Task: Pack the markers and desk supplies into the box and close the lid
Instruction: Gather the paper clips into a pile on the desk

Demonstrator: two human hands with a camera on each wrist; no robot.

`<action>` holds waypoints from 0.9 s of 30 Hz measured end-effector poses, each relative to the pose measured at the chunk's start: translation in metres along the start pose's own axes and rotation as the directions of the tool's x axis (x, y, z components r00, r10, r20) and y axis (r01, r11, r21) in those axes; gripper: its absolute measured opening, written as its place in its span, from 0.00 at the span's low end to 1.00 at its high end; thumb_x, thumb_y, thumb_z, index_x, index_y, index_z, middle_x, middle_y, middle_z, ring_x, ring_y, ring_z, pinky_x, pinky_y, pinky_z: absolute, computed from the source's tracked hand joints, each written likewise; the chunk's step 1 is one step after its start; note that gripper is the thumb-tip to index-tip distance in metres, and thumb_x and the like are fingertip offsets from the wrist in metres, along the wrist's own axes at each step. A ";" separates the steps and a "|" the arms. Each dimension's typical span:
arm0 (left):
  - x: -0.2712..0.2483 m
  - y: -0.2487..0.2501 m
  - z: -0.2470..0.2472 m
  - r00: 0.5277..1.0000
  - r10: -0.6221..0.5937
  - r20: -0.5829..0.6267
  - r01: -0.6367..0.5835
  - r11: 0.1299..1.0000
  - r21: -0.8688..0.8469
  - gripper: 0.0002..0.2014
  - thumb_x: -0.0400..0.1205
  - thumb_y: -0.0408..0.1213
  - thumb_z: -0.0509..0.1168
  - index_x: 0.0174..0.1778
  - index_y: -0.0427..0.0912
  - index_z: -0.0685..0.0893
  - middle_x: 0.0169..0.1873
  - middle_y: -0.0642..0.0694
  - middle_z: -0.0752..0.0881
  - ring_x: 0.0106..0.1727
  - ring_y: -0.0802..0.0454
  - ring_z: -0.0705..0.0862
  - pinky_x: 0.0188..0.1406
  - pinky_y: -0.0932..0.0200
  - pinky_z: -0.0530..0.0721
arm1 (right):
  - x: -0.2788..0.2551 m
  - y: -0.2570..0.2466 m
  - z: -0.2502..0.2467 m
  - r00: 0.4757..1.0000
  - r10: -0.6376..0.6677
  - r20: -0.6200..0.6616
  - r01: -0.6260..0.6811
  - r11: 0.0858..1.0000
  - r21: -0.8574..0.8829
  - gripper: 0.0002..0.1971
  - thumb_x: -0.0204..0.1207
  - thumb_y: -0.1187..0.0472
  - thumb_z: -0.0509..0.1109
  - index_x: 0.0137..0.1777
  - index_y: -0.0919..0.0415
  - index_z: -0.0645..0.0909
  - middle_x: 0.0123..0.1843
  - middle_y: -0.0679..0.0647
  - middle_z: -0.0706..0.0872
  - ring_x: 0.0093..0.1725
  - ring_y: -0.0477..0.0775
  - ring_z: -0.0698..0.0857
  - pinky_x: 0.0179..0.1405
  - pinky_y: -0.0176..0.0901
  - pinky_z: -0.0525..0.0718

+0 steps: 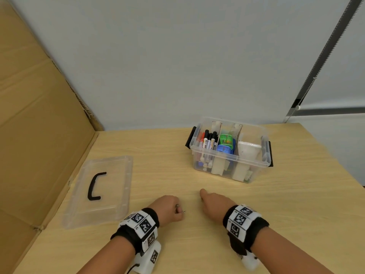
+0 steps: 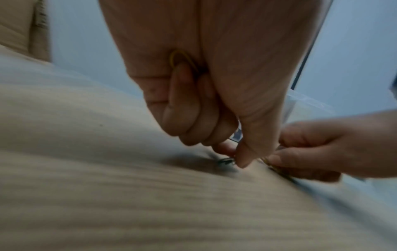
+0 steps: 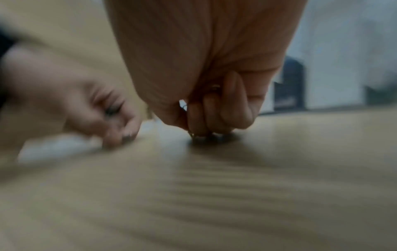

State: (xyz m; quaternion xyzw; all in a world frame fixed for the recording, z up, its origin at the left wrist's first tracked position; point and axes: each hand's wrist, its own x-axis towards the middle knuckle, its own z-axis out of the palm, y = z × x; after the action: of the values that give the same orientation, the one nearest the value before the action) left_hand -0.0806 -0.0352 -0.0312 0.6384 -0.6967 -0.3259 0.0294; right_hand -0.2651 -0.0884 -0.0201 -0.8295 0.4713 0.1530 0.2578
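Note:
The clear plastic box (image 1: 227, 157) stands open at the back right of the table. It holds markers (image 1: 207, 142), a green tape roll (image 1: 226, 139), a blue one (image 1: 225, 149) and a white bundle (image 1: 247, 150). Its clear lid (image 1: 116, 194) with a black handle (image 1: 94, 186) lies flat at the left. My left hand (image 1: 167, 206) rests curled on the table and holds small paper clips (image 1: 178, 209); one yellow clip (image 2: 180, 59) sits in the palm. Close beside it, my right hand (image 1: 213, 202) is curled around more clips (image 3: 214, 88), its fingertips on the table.
A large cardboard sheet (image 1: 39, 135) stands along the left edge of the wooden table (image 1: 256, 204). A pale wall (image 1: 177, 66) closes the back. One dark clip (image 2: 225, 160) lies on the table at my left fingertips.

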 end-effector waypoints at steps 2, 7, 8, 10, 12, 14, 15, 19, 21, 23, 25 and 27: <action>-0.006 -0.005 -0.001 0.997 0.019 -0.079 -0.029 0.992 -0.124 0.06 0.80 0.42 0.65 0.40 0.45 0.79 0.30 0.57 0.75 0.31 0.62 0.74 0.35 0.71 0.73 | -0.011 0.013 -0.006 0.997 -0.027 -0.079 0.043 0.978 0.204 0.08 0.85 0.57 0.52 0.60 0.57 0.67 0.38 0.49 0.77 0.43 0.55 0.80 0.38 0.40 0.75; -0.026 -0.004 -0.018 0.949 -0.046 -0.311 -0.118 0.865 -0.488 0.07 0.82 0.38 0.66 0.37 0.45 0.82 0.23 0.56 0.75 0.27 0.67 0.74 0.41 0.71 0.77 | -0.060 0.029 -0.063 0.882 -0.059 -0.468 0.247 0.903 0.352 0.06 0.86 0.54 0.52 0.53 0.52 0.69 0.36 0.50 0.79 0.31 0.46 0.75 0.31 0.35 0.73; -0.028 0.000 -0.023 0.939 -0.055 -0.341 -0.148 0.829 -0.540 0.06 0.82 0.37 0.66 0.38 0.43 0.82 0.23 0.56 0.77 0.28 0.67 0.76 0.47 0.69 0.78 | -0.068 0.032 -0.079 0.839 -0.049 -0.542 0.272 0.900 0.340 0.06 0.86 0.54 0.51 0.54 0.53 0.69 0.34 0.51 0.79 0.30 0.46 0.75 0.29 0.34 0.72; -0.029 0.006 -0.031 0.917 -0.066 -0.394 -0.207 0.766 -0.609 0.07 0.82 0.35 0.65 0.39 0.38 0.82 0.26 0.50 0.77 0.31 0.62 0.78 0.50 0.72 0.78 | -0.076 0.041 -0.107 0.758 -0.036 -0.652 0.287 0.915 0.283 0.07 0.86 0.54 0.50 0.55 0.54 0.68 0.31 0.49 0.76 0.27 0.46 0.74 0.26 0.35 0.70; -0.028 0.012 -0.039 0.899 -0.067 -0.432 -0.253 0.726 -0.639 0.10 0.81 0.38 0.67 0.39 0.35 0.81 0.32 0.42 0.76 0.36 0.52 0.76 0.45 0.74 0.80 | -0.071 0.052 -0.126 0.716 -0.015 -0.698 0.238 0.945 0.225 0.06 0.87 0.57 0.50 0.56 0.56 0.66 0.30 0.49 0.77 0.27 0.48 0.76 0.24 0.37 0.67; -0.027 0.020 -0.044 0.889 -0.061 -0.453 -0.281 0.709 -0.647 0.13 0.78 0.44 0.69 0.39 0.36 0.81 0.33 0.42 0.76 0.39 0.50 0.76 0.45 0.75 0.80 | -0.056 0.066 -0.135 0.752 0.038 -0.658 0.118 0.975 0.190 0.04 0.86 0.61 0.50 0.54 0.58 0.66 0.32 0.51 0.77 0.30 0.53 0.77 0.25 0.40 0.66; -0.026 0.025 -0.045 0.884 -0.060 -0.463 -0.293 0.701 -0.650 0.12 0.77 0.44 0.69 0.39 0.37 0.81 0.32 0.42 0.76 0.38 0.50 0.75 0.44 0.75 0.79 | -0.046 0.072 -0.136 0.793 0.086 -0.603 0.032 0.983 0.182 0.03 0.85 0.63 0.51 0.53 0.59 0.66 0.34 0.53 0.78 0.32 0.54 0.78 0.26 0.41 0.67; -0.024 0.043 -0.046 0.865 -0.052 -0.498 -0.327 0.695 -0.640 0.09 0.78 0.41 0.69 0.37 0.40 0.80 0.28 0.45 0.73 0.32 0.51 0.72 0.43 0.69 0.79 | -0.015 0.084 -0.139 0.916 0.167 -0.365 -0.135 0.984 0.112 0.11 0.83 0.63 0.54 0.59 0.65 0.74 0.55 0.63 0.83 0.48 0.58 0.80 0.47 0.46 0.76; -0.024 0.048 -0.045 0.865 -0.056 -0.498 -0.316 0.711 -0.628 0.09 0.78 0.42 0.69 0.37 0.42 0.80 0.28 0.45 0.72 0.31 0.51 0.70 0.43 0.65 0.78 | -0.010 0.085 -0.141 0.952 0.173 -0.253 -0.159 0.985 0.072 0.16 0.84 0.64 0.55 0.66 0.66 0.77 0.65 0.62 0.82 0.58 0.59 0.81 0.58 0.47 0.79; -0.022 0.052 -0.042 0.862 -0.071 -0.502 -0.295 0.736 -0.610 0.07 0.80 0.37 0.68 0.37 0.41 0.80 0.27 0.45 0.70 0.29 0.53 0.68 0.42 0.64 0.77 | -0.015 0.083 -0.148 0.967 0.161 -0.199 -0.147 0.986 0.081 0.18 0.85 0.65 0.53 0.71 0.66 0.75 0.70 0.61 0.79 0.67 0.59 0.79 0.67 0.45 0.76; -0.020 0.055 -0.039 0.857 -0.079 -0.510 -0.283 0.754 -0.593 0.07 0.81 0.35 0.67 0.37 0.40 0.80 0.27 0.44 0.70 0.29 0.52 0.68 0.40 0.66 0.77 | -0.022 0.087 -0.153 0.969 0.130 -0.211 -0.096 0.982 0.160 0.19 0.86 0.64 0.52 0.70 0.65 0.77 0.69 0.59 0.80 0.66 0.56 0.79 0.65 0.42 0.74; -0.019 0.059 -0.036 0.857 -0.084 -0.509 -0.271 0.767 -0.582 0.07 0.81 0.36 0.67 0.38 0.39 0.80 0.28 0.45 0.70 0.29 0.50 0.67 0.35 0.65 0.74 | -0.030 0.098 -0.150 0.941 0.084 -0.327 0.006 0.965 0.264 0.15 0.84 0.63 0.54 0.60 0.59 0.82 0.60 0.55 0.86 0.57 0.52 0.84 0.57 0.40 0.78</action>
State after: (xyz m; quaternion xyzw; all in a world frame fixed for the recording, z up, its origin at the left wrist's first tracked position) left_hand -0.1117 -0.0341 0.0334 0.6156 -0.5442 -0.3602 0.4418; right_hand -0.3632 -0.1949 0.0898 -0.7926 0.5407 -0.0486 0.2775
